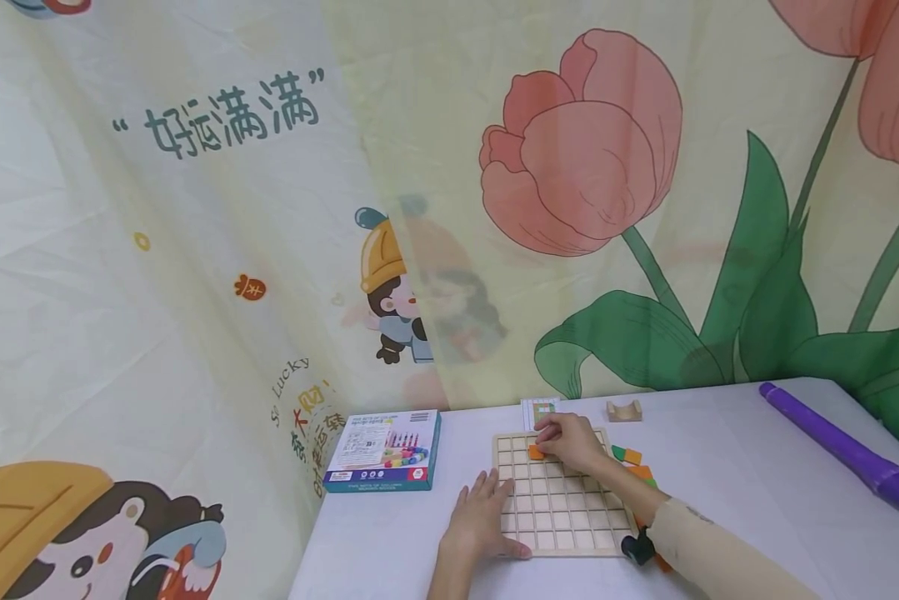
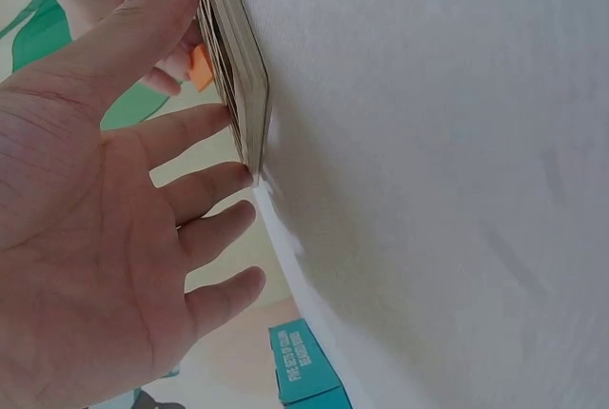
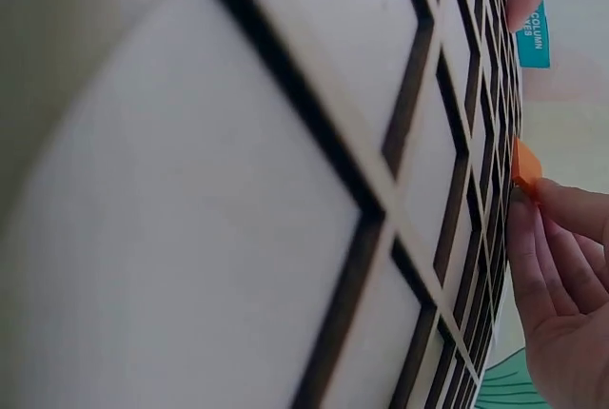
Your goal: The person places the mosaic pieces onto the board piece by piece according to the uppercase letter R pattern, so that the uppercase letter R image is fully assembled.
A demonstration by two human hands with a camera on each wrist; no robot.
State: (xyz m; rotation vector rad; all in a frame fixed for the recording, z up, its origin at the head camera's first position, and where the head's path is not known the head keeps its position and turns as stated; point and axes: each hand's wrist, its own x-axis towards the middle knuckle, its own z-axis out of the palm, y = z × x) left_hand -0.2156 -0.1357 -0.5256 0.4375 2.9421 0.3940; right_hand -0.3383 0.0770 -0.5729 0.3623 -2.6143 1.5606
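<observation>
A wooden grid board [image 1: 561, 521] lies on the table, divided into square cells by raised strips. At its far left part is an orange block [image 1: 536, 452], which also shows at the fingertips in the right wrist view [image 3: 525, 164]. My right hand [image 1: 572, 443] reaches over the board and pinches this block between thumb and fingers. My left hand [image 1: 479, 515] rests at the board's left edge, fingers spread and thumb along the near edge. In the left wrist view its fingertips touch the board's side [image 2: 249, 95].
A teal-edged box [image 1: 380, 450] lies left of the board. Behind it are a patterned card [image 1: 542, 410] and a small wooden holder [image 1: 625, 411]. Orange and green blocks [image 1: 632, 457] lie along the right side, partly under the right arm. A purple tube-like object [image 1: 839, 446] lies far right.
</observation>
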